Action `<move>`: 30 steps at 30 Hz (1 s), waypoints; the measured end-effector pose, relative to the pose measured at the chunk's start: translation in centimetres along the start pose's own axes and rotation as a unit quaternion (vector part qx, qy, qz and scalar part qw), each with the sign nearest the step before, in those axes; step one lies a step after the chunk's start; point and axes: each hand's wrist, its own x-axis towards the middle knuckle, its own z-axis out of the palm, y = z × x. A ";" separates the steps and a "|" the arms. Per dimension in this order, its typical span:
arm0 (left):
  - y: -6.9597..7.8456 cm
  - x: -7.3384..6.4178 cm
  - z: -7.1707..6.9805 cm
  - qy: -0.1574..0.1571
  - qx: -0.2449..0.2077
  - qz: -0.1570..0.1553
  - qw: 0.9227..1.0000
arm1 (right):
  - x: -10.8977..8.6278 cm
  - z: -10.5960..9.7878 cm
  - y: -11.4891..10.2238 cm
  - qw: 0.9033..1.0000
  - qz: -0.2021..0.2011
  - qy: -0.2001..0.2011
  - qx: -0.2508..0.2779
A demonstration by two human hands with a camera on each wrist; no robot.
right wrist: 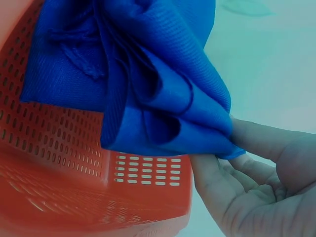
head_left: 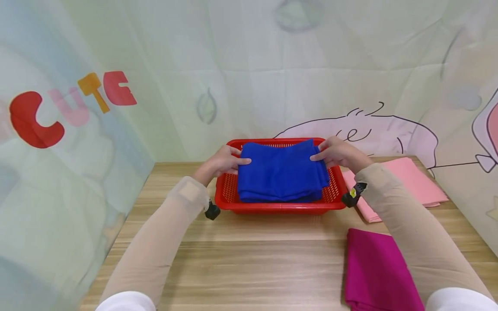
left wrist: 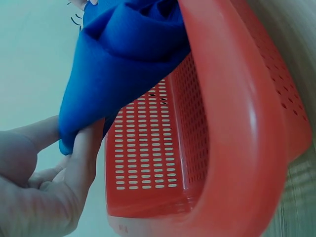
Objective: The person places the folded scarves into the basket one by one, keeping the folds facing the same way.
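Through my feeds, the wooden surface (head_left: 253,259) spreads below both hands, with the red basket (head_left: 280,207) between and beneath them. The folded blue cloth (head_left: 280,172) spans the gap from hand to hand, over the basket; I can't tell if it touches the bottom. The pink cloth (head_left: 414,177) lies beyond the right hand, the magenta cloth (head_left: 375,270) nearer me. My left hand (head_left: 222,162) and right hand (head_left: 336,152) each pinch an end of the blue cloth, thumb on top. I judge the step in hand as settling it into the basket; next calls for lowering both ends evenly, then releasing. The head view shows a flat top; only the right wrist view reveals loose layered folds, and both wrist views show fingers underneath.
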 end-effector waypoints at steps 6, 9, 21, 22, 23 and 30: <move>0.0 0.0 0.2 0.002 0.000 0.000 1.000 | 0.3 0.3 0.3 1.000 0.003 0.004 -0.025; -0.2 0.1 0.3 0.003 -0.002 -0.002 1.000 | 0.5 0.4 0.4 1.000 -0.002 -0.001 -0.023; -0.9 0.6 1.1 0.009 0.026 0.008 1.000 | 0.8 0.8 0.7 1.000 -0.009 -0.013 -0.026; -0.9 0.7 1.1 0.008 0.028 0.011 1.000 | 0.8 0.8 0.7 0.999 -0.009 -0.012 -0.028; -0.9 0.8 1.2 0.007 0.031 0.012 0.999 | 0.9 0.8 0.7 0.999 -0.009 -0.012 -0.030; -0.7 1.0 1.4 0.003 0.033 0.006 0.999 | 1.2 0.8 0.8 0.999 -0.020 -0.032 -0.037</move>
